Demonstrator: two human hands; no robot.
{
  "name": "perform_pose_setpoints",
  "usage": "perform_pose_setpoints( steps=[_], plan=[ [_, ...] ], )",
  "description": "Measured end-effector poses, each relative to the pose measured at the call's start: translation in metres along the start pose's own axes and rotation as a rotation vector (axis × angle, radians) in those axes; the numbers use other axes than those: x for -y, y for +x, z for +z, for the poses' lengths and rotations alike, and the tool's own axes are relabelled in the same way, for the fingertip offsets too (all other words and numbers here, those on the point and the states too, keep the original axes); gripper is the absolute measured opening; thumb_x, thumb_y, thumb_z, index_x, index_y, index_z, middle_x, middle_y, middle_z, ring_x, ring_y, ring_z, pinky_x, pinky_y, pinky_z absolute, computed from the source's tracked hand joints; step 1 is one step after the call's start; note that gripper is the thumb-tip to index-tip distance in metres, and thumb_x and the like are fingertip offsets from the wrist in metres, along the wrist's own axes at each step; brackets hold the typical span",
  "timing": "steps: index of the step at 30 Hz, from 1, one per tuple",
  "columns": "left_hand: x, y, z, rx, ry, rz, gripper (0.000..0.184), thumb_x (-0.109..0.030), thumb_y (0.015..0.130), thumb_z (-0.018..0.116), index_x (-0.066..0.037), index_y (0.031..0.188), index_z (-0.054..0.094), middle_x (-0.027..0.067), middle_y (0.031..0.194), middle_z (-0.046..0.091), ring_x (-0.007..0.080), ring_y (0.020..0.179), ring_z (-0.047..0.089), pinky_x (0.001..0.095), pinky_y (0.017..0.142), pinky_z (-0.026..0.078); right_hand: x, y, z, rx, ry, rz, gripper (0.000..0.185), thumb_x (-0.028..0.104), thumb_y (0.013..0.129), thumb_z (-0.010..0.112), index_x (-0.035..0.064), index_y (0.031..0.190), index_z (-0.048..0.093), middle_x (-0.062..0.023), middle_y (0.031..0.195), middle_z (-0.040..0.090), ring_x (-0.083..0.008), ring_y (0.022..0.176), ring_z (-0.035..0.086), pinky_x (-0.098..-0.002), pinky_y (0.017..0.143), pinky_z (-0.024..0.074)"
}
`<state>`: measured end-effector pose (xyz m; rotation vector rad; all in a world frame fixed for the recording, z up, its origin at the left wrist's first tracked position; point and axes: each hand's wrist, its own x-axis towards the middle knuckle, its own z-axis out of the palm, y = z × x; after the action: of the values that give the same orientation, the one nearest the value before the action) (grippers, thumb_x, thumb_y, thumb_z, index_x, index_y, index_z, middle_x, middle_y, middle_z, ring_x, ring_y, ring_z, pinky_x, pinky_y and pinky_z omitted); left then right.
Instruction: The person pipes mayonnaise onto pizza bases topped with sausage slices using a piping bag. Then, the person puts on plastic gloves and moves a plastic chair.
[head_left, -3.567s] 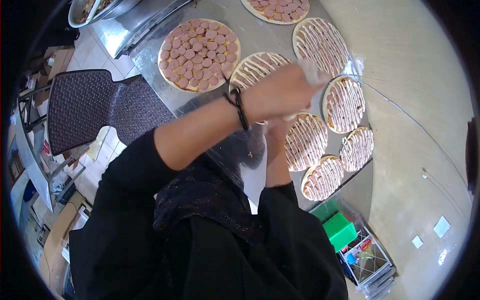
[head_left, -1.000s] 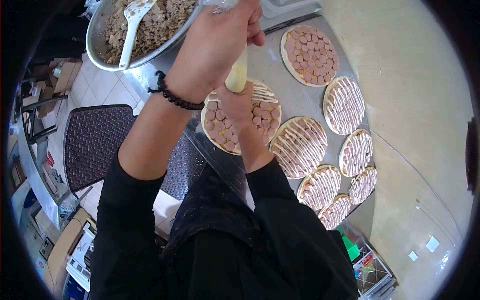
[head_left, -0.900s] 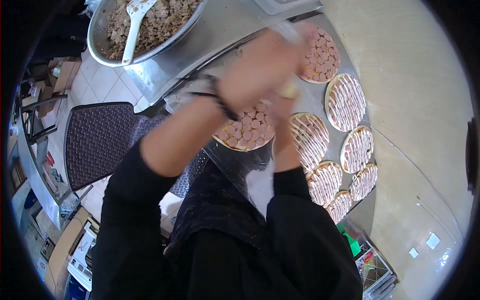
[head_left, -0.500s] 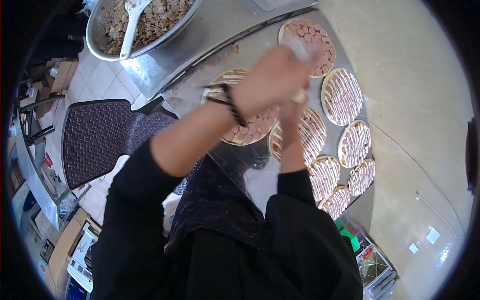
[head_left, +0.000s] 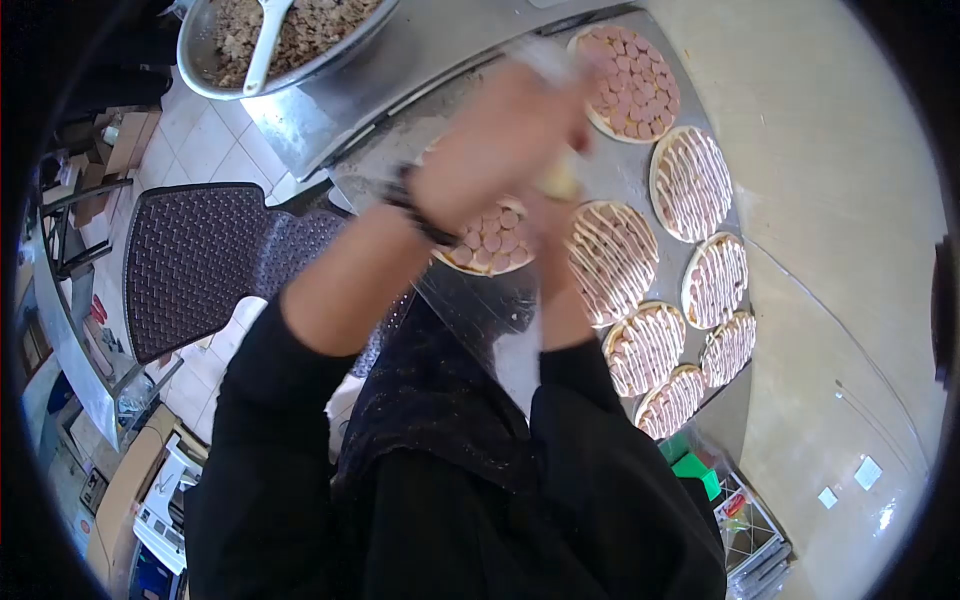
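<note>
My left hand [head_left: 500, 135], blurred, with a dark bracelet at its wrist, is closed round the upper part of a clear piping bag [head_left: 560, 182] of pale cream sauce. Just below it, my right hand [head_left: 548, 228] is closed round the bag's lower part, also smeared by motion. Both hands are over a pizza [head_left: 490, 242] topped with pink sausage slices; they hide much of it. The bag's tip is not visible. Right of my right hand is a pizza [head_left: 612, 262] striped with white sauce.
Several more striped pizzas [head_left: 690, 184] stand on the metal table [head_left: 345, 185]. An unstriped sausage pizza [head_left: 632, 85] is at the top. A metal bowl [head_left: 198, 62] of crumbled brown filling with a white spoon [head_left: 264, 48] is at upper left, above a dark woven chair [head_left: 195, 265].
Since the earliest frame, the view has shifted and the bowl has come into fuller view. Over the last half second, both hands and the bag moved slightly left. White stripes were added across the pizza beneath.
</note>
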<state>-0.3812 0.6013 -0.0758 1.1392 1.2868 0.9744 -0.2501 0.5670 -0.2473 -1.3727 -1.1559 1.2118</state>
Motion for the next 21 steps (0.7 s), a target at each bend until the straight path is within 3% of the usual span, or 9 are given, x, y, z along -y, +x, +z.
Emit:
perform_pose_setpoints(
  steps=[2,3,6,9,13,15,16,19,21],
  plan=[
    [0.007,0.005,-0.023,-0.217,-0.256,0.183,0.048,-0.04,0.077,0.046,0.001,0.054,0.054,0.0076,0.05,0.052,0.0135,0.049,0.051,0.0273,0.05,0.04,-0.001,-0.015,0.063,0.063,0.017,0.015,0.02,0.003,0.067,0.057,0.0025,0.087,0.052,-0.0026,0.078,0.054,-0.0093,0.066,0.051,-0.0246,0.058,0.0433],
    [-0.026,-0.001,-0.027,-0.15,-0.421,-0.015,0.032,-0.024,0.088,0.031,-0.008,0.06,0.037,-0.0008,0.053,0.031,0.0107,0.048,0.032,0.0243,0.052,0.036,0.014,-0.017,0.076,0.176,0.074,-0.018,0.02,0.003,0.067,0.057,0.0028,0.086,0.052,-0.003,0.077,0.054,-0.009,0.065,0.051,-0.0245,0.057,0.0432],
    [-0.005,-0.009,-0.008,0.012,-0.046,-0.009,0.03,-0.027,0.084,0.041,-0.003,0.069,0.053,0.0015,0.058,0.048,0.0099,0.064,0.047,0.0226,0.061,0.037,-0.031,-0.005,0.012,-0.134,-0.27,0.159,0.022,0.002,0.066,0.058,0.0017,0.088,0.052,-0.0041,0.079,0.055,-0.0097,0.068,0.053,-0.0244,0.059,0.0445],
    [-0.008,-0.014,0.02,0.116,-0.02,-0.1,0.029,-0.023,0.085,0.04,-0.003,0.07,0.053,0.0014,0.058,0.048,0.01,0.063,0.047,0.0227,0.062,0.037,0.04,-0.01,-0.034,0.028,0.309,0.035,0.024,0.0,0.066,0.057,0.0006,0.089,0.05,-0.0073,0.084,0.055,-0.0127,0.076,0.055,-0.0256,0.065,0.0466],
    [-0.008,-0.013,-0.014,-0.019,-0.01,0.038,0.033,-0.029,0.084,0.041,-0.004,0.067,0.053,0.0023,0.061,0.052,0.0104,0.059,0.047,0.0234,0.061,0.037,0.041,-0.032,0.051,0.084,-0.178,0.114,0.018,0.001,0.066,0.056,0.0006,0.084,0.052,-0.0062,0.083,0.055,-0.0115,0.074,0.054,-0.0228,0.061,0.0446],
    [-0.021,-0.009,-0.024,-0.081,-0.591,-0.019,0.032,-0.024,0.088,0.03,-0.008,0.061,0.037,-0.0006,0.052,0.031,0.0113,0.049,0.032,0.0257,0.055,0.037,0.002,-0.027,0.045,0.132,-0.195,0.047,0.018,0.003,0.066,0.057,0.0003,0.083,0.053,-0.0056,0.082,0.055,-0.0114,0.072,0.054,-0.0226,0.06,0.0439],
    [0.006,-0.009,-0.019,-0.167,-0.26,0.088,0.048,-0.041,0.077,0.046,0.001,0.055,0.053,0.0076,0.052,0.052,0.014,0.048,0.05,0.0265,0.05,0.04,-0.013,-0.028,0.04,0.179,-0.223,-0.007,0.018,0.005,0.066,0.057,0.0,0.083,0.053,-0.005,0.08,0.055,-0.0112,0.069,0.054,-0.0224,0.059,0.0432],
    [0.006,-0.018,0.015,0.071,0.063,-0.082,0.032,-0.027,0.086,0.038,-0.004,0.068,0.051,0.0018,0.058,0.05,0.0098,0.057,0.047,0.0229,0.059,0.037,0.031,-0.028,-0.02,0.099,0.067,0.004,0.021,0.009,0.066,0.059,0.0008,0.085,0.053,-0.0034,0.076,0.055,-0.0105,0.065,0.052,-0.0234,0.058,0.0431],
    [0.008,-0.021,0.029,0.195,-0.323,-0.131,0.035,-0.029,0.085,0.038,-0.004,0.064,0.051,0.0009,0.054,0.047,0.0094,0.056,0.046,0.0222,0.058,0.036,0.048,-0.034,-0.024,0.03,0.179,0.097,0.022,0.009,0.066,0.06,0.0012,0.084,0.052,-0.0019,0.075,0.054,-0.0099,0.063,0.051,-0.0233,0.057,0.0428]
  ],
)
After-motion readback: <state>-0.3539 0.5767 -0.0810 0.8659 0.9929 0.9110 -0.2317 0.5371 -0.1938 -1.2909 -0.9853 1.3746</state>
